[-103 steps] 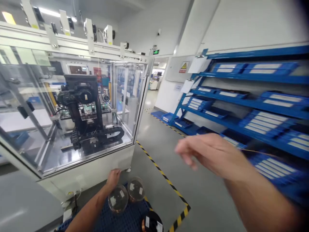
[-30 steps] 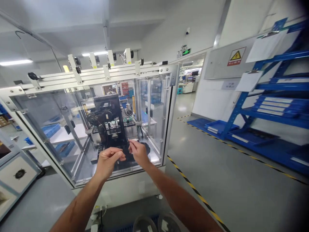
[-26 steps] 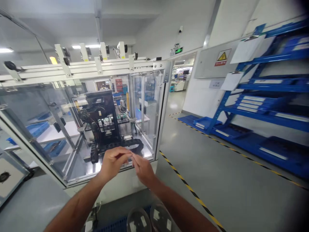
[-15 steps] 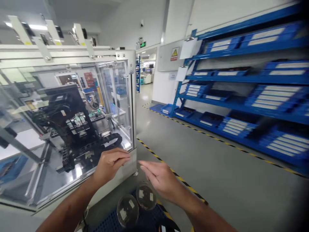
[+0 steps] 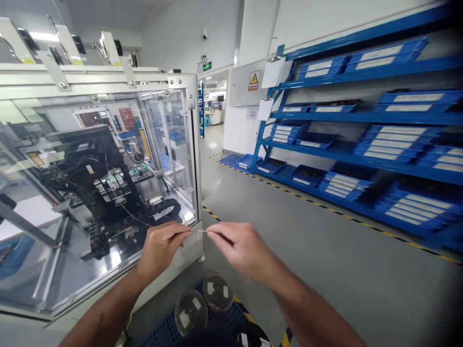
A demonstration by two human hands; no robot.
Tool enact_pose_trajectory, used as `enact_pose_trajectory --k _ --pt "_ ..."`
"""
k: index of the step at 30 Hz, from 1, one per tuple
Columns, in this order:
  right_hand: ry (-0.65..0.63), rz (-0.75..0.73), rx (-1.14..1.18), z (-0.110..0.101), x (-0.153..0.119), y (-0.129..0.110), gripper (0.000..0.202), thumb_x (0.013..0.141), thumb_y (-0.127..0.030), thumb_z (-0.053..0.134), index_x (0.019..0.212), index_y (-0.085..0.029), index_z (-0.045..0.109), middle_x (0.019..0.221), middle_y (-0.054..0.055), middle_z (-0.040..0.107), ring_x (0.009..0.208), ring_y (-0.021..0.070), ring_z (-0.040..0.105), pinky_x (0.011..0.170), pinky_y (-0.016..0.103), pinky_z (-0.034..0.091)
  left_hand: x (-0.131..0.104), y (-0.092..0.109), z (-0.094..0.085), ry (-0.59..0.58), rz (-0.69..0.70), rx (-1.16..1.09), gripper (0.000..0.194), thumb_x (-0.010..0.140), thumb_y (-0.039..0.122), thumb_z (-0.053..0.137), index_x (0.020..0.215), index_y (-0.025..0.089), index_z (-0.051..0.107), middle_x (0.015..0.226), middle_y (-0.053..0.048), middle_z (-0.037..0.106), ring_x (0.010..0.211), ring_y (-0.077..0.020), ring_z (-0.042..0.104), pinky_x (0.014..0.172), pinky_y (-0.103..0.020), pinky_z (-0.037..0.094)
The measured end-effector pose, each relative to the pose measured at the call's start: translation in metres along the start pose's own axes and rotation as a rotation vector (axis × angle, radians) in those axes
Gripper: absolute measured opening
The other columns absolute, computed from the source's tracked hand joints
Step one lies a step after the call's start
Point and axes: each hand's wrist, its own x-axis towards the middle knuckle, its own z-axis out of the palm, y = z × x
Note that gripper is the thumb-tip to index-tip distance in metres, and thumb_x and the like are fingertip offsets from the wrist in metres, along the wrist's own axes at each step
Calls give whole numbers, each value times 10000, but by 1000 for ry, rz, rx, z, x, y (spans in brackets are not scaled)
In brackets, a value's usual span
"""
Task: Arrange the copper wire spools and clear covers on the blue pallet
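Both hands are up in mid-air, just in front of the glazed machine [image 5: 177, 272], close to its near right corner. The right hand [image 5: 248, 253] has its grip pinched tight on a thin wire [image 5: 202, 231], and a short, pale length pokes out leftward from the fingertips, aimed straight at the other hand! Over on that side, the left hand [image 5: 157, 253] has its grip drawn in narrow, thumb against forefinger. A fine copper-coloured strand [image 5: 136, 220] curves down across the glazing and runs in at the back of that hand; I can't tell whether the pinch has it, or whether strand and wire are one piece.

Below, on the floor, sits a blue pallet [image 5: 162, 332]. Two clear-covered spools [image 5: 191, 313] stand side by side along its far edge, white labels showing, and a dark spool [image 5: 249, 332] sits towards the right edge, cut off by the frame. Behind the glass, black machinery [image 5: 87, 156]. Across the floor to the right, a blue rack [image 5: 307, 117] loaded with labelled trays [image 5: 394, 144], striped tape [image 5: 300, 195] running along its foot.
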Motion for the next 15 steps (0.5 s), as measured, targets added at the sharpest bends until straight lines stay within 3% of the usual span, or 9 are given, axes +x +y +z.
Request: enact_pose_trajectory --k 3,7,11,15 --pt "20 -11 -8 3 7 -2 211 953 -197 525 846 -195 707 741 6 701 661 121 627 645 230 435 -2 0 -4 -9 -52 -17 118 881 242 668 839 194 768 749 -18 743 531 -104 641 539 -191 497" --pt "-98 -95 -5 13 15 0 246 945 -168 504 783 -181 689 718 8 690 652 120 615 628 231 417 -2 1 -6 -27 -71 -35 133 878 265 671 833 198 777 715 -22 739 533 -116 635 533 -204 478" --pt "-20 -70 41 14 14 0 198 937 -186 533 820 -203 692 734 -24 701 649 102 637 632 204 440 -7 6 -1 18 -164 -64 130 859 243 685 817 177 789 721 -42 746 538 -124 636 536 -209 474" --pt "-4 -210 -52 16 13 9 220 943 -209 511 811 -218 687 687 -35 703 574 100 653 565 181 468 -11 10 10 -11 -210 -118 129 854 198 685 832 138 797 721 -62 751 594 -128 656 582 -195 483"
